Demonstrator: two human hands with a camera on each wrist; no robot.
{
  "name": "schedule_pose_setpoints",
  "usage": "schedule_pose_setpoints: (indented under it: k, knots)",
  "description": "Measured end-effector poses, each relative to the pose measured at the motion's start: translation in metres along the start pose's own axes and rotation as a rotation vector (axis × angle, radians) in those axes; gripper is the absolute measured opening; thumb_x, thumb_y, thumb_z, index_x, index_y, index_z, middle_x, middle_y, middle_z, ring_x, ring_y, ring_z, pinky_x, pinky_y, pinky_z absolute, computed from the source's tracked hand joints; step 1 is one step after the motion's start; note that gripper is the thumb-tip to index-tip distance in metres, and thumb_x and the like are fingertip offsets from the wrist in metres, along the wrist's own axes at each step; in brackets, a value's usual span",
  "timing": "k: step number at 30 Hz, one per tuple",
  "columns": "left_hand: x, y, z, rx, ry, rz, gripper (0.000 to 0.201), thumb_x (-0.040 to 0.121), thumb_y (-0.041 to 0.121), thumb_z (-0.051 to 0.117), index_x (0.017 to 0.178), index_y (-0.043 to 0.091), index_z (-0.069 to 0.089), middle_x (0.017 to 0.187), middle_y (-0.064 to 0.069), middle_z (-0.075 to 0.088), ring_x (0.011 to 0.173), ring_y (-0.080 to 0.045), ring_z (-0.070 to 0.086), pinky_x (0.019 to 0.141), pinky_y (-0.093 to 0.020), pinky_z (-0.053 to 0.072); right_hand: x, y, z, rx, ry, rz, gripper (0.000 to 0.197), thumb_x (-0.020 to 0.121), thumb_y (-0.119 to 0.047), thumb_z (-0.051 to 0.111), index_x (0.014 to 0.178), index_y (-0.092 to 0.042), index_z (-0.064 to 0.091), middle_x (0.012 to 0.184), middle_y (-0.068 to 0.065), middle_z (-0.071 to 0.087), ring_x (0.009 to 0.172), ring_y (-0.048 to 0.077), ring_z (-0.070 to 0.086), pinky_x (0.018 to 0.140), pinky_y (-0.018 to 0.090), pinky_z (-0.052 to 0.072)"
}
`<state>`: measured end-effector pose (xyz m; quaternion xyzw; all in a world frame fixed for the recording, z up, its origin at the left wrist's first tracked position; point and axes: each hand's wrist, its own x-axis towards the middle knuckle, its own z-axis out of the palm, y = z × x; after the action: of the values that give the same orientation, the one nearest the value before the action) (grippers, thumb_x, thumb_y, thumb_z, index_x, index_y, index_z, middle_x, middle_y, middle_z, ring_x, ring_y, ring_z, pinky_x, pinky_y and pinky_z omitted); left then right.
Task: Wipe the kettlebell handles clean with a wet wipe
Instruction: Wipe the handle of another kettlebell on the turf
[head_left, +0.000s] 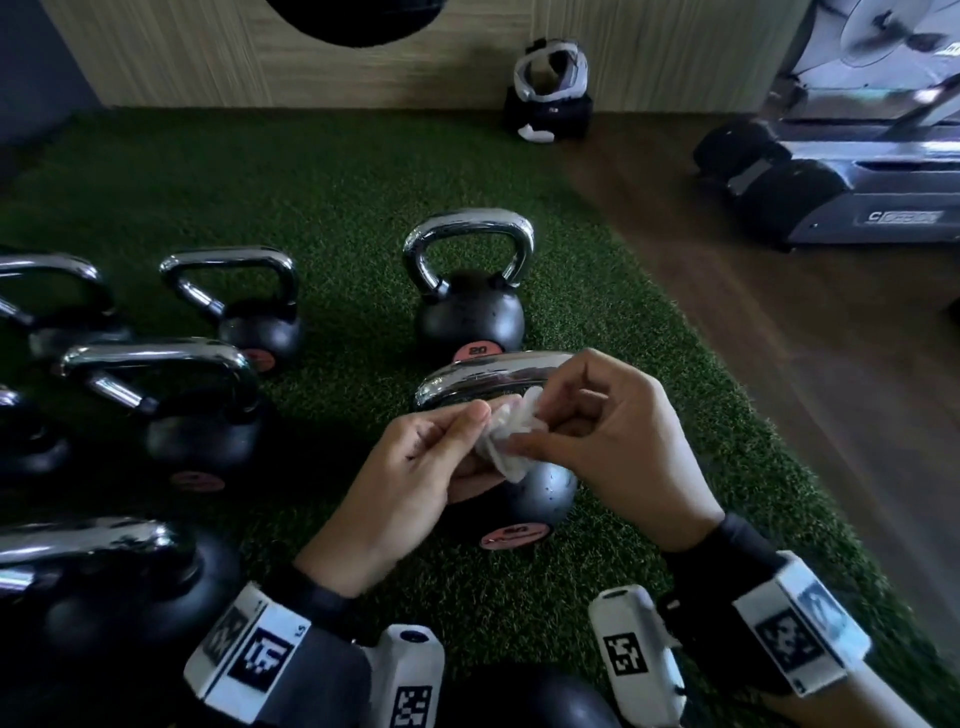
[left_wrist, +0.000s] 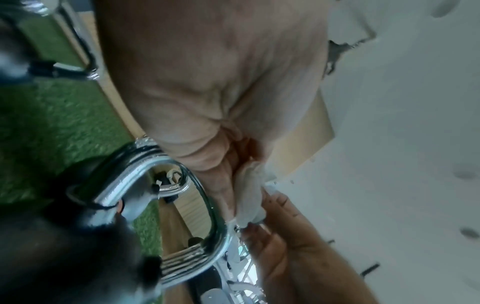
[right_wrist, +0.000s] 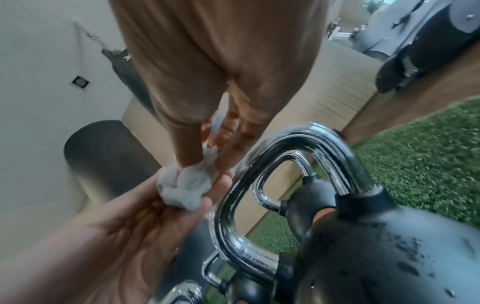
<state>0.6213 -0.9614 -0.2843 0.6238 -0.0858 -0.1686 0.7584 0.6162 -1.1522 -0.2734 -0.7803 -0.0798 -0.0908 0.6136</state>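
Chrome handle of nearest kettlebell beaded wet; both hands pinch crumpled wet wipe just beside it: left hand, right hand. Other kettlebells along turf left edge likely remain.

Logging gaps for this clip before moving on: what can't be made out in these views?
- Head view: the crumpled white wet wipe and both hands hide part of the nearest chrome kettlebell handle.
- Head view: the near kettlebell's pink weight label is too blurred to read.
- Left wrist view: the left hand hides most of the wipe.
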Motion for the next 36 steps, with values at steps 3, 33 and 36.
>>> schedule_pose_setpoints:
  k: [3,33,36]
  knots:
    - [0.005,0.003,0.002,-0.118,0.052,-0.061,0.030,0.085,0.026,0.063,0.104,0.008,0.079,0.104,-0.016,0.078,0.093,-0.018,0.076,0.079,-0.025,0.062,0.003,-0.003,0.003,-0.226,0.103,-0.132,0.046,0.057,-0.032,0.100,0.070,-0.017,0.058,0.063,-0.001,0.060,0.055,0.004,0.050,0.052,0.023,0.045]
    - [0.038,-0.038,-0.030,0.815,0.591,0.728,0.026,0.102,0.017,0.062,0.126,0.014,0.072,0.124,0.018,0.067,0.112,0.006,0.067,0.096,-0.019,0.055,0.012,0.133,0.000,-0.189,0.140,0.299,0.034,0.076,-0.047,0.084,0.104,-0.035,0.069,0.098,-0.014,0.078,0.094,0.004,0.073,0.090,0.043,0.059]
    - [0.037,-0.060,-0.043,0.528,0.689,0.502,0.033,0.103,0.031,0.058,0.124,0.011,0.074,0.116,0.004,0.076,0.106,-0.004,0.073,0.094,-0.030,0.059,0.011,0.131,0.000,-0.169,0.148,0.304,0.030,0.078,-0.040,0.086,0.102,-0.032,0.070,0.097,-0.015,0.078,0.093,0.001,0.072,0.089,0.039,0.060]
